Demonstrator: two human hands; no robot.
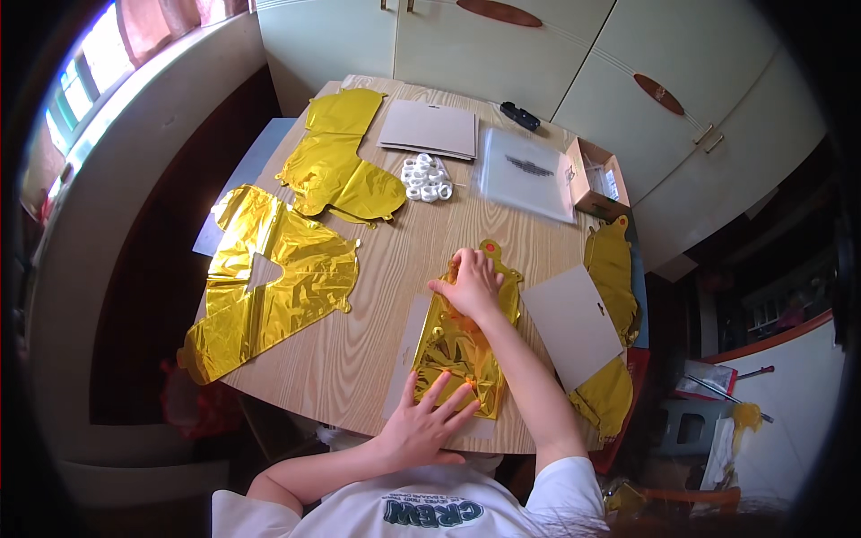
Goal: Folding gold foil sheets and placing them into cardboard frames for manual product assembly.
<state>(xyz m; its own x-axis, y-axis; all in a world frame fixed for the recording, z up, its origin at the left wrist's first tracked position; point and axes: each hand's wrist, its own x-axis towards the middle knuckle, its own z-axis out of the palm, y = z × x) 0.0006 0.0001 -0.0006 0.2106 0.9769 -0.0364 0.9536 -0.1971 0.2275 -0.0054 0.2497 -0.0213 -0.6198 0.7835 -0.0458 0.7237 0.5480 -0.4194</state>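
A folded gold foil balloon (462,345) lies on the wooden table (377,305), partly over a clear plastic sleeve (405,345). My left hand (429,420) lies flat with fingers spread on the balloon's near end. Pressing flat on its far end, near a small red dot, is my right hand (471,285). Neither hand grips anything.
Two large gold foil letter balloons (269,287) (345,161) lie flat at the left. A grey card (574,323) lies at the right over another gold balloon (612,269). At the far side lie card sheets (429,128), white tape rolls (427,177), clear bags (527,172), an open box (596,177).
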